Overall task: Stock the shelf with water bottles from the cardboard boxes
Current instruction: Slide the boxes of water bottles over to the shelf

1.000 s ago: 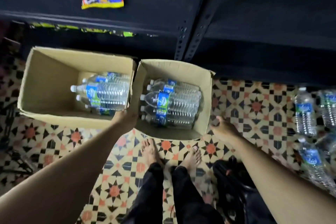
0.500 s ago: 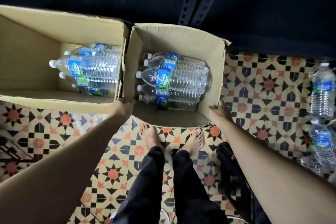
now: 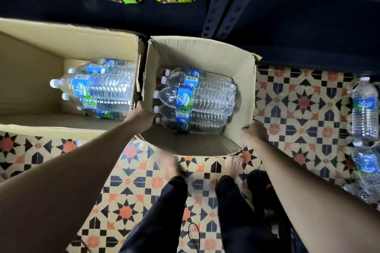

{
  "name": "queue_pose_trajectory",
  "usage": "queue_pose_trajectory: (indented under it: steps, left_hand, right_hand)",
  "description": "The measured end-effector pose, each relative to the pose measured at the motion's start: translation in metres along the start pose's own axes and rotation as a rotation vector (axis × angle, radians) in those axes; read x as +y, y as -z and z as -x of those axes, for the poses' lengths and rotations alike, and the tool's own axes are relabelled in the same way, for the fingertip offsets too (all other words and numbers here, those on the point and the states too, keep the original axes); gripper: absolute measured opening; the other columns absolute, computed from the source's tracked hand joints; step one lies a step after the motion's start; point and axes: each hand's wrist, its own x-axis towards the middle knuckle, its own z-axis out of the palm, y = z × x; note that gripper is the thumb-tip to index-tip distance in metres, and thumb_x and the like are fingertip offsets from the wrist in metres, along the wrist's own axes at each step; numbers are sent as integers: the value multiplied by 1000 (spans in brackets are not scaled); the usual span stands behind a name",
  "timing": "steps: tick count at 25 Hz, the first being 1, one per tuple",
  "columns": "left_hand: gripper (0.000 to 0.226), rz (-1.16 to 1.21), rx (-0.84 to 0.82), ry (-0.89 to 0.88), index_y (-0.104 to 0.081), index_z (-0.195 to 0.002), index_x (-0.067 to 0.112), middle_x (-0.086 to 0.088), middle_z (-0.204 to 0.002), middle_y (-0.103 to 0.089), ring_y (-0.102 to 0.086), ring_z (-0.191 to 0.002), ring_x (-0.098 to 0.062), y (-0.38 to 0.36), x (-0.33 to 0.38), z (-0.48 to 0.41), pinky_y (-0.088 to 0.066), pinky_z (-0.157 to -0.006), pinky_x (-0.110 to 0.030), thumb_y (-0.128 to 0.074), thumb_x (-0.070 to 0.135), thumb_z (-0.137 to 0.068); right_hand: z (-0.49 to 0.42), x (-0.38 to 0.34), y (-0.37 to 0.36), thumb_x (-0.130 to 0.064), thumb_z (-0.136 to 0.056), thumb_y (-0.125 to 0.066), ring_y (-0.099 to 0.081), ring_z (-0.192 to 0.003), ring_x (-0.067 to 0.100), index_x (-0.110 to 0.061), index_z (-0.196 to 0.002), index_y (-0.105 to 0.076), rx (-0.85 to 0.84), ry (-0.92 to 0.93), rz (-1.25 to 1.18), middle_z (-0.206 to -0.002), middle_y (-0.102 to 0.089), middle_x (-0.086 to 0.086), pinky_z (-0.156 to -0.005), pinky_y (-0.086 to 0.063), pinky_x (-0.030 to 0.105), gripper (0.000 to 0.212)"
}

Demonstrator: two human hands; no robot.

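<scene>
Bottles (image 3: 102, 88) lie on their sides in the left box (image 3: 30, 88), caps pointing left. Our left hand (image 3: 141, 116) grips the left wall of the right box (image 3: 205, 51), fingers curled round the cardboard. Stacked bottles (image 3: 201, 100) lie on their sides inside it. Our right hand (image 3: 255, 132) grips its near right corner, fingers curled on the edge, their tips hidden. Loose bottles (image 3: 365, 109) lie on the tiled floor (image 3: 298, 98) further right, near the dark shelf (image 3: 308, 26).

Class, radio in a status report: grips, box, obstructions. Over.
Left grip and right grip hold right box. Bottles inside. Left box close beside.
</scene>
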Motion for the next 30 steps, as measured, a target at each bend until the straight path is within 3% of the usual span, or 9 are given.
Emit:
queue_pose_trajectory:
  steps: [1, 3, 6, 8, 10, 12, 16, 27, 30]
  left_hand:
    - [65, 102, 43, 232, -36, -129, 35, -8, -116, -63, -62, -92, -14, 67, 22, 12, -54, -81, -26, -72, 52, -77]
    - [48, 284, 68, 239, -39, -127, 21, -12, -105, -60, -60, -92, -32, 130, 67, 37, -54, -85, -41, -65, 32, -88]
    - [47, 192, 244, 308, -47, -136, 17, -14, -117, -63, -60, -108, -37, 154, 113, 60, -48, -89, -37, -58, 29, -92]
    - [45, 158, 352, 352, -56, -132, 14, -16, -119, -66, -61, -111, -36, 141, 115, 56, -47, -87, -35, -61, 33, -91]
    - [46, 176, 431, 413, -63, -124, 7, -19, -115, -68, -63, -109, -36, 137, 122, 51, -46, -80, -33, -66, 37, -90]
    - [48, 107, 463, 468, -68, -111, 0, -23, -105, -70, -66, -102, -37, 139, 128, 45, -46, -73, -33, -66, 42, -89]
    - [39, 65, 552, 499, -71, -95, -8, -30, -91, -68, -67, -92, -44, 141, 135, 40, -53, -75, -41, -59, 29, -89]
    - [25, -2, 598, 449, -60, -75, -3, -25, -75, -58, -65, -80, -41, 137, 172, 76, -41, -64, -34, -57, 19, -86]
    - [25, 25, 572, 497, -67, -87, -8, -31, -86, -64, -64, -91, -44, 121, 187, 80, -49, -74, -40, -60, 16, -86]
  right_hand:
    - [-5, -1, -2, -8, -100, -47, -64, -105, 36, 9, -120, -57, 1, -5, -16, -122, -62, 26, -67, -52, 32, 28]
    - [-15, -3, -7, -19, -104, -46, -64, -83, 29, 7, -105, -61, 20, -24, -76, -109, -66, 25, -50, -42, 24, 31]
    - [-32, -10, -9, -29, -104, -46, -52, -61, 18, 0, -80, -53, 122, -76, -204, -81, -59, 13, -43, -39, 20, 38]
    - [-39, -19, -4, -28, -103, -49, -51, -66, 18, 0, -85, -52, 225, -73, -266, -80, -52, 8, -49, -43, 15, 33]
    - [-42, -24, -1, -28, -101, -52, -49, -80, 20, -2, -93, -53, 297, -63, -270, -90, -51, 11, -61, -45, 24, 28]
    - [-40, -25, 1, -26, -101, -52, -52, -87, 24, 1, -94, -55, 319, -31, -221, -92, -52, 15, -63, -45, 26, 28]
    - [-43, -12, 2, -22, -102, -50, -61, -96, 34, 10, -96, -63, 321, 74, -214, -98, -62, 22, -78, -53, 41, 34]
    - [-47, 20, 35, -20, -102, -51, -64, -96, 35, 9, -98, -64, 277, 127, -168, -102, -65, 24, -66, -44, 31, 32]
    - [-58, 44, 54, -20, -102, -50, -62, -98, 36, 9, -100, -64, 276, 141, -106, -106, -64, 25, -66, -41, 32, 32]
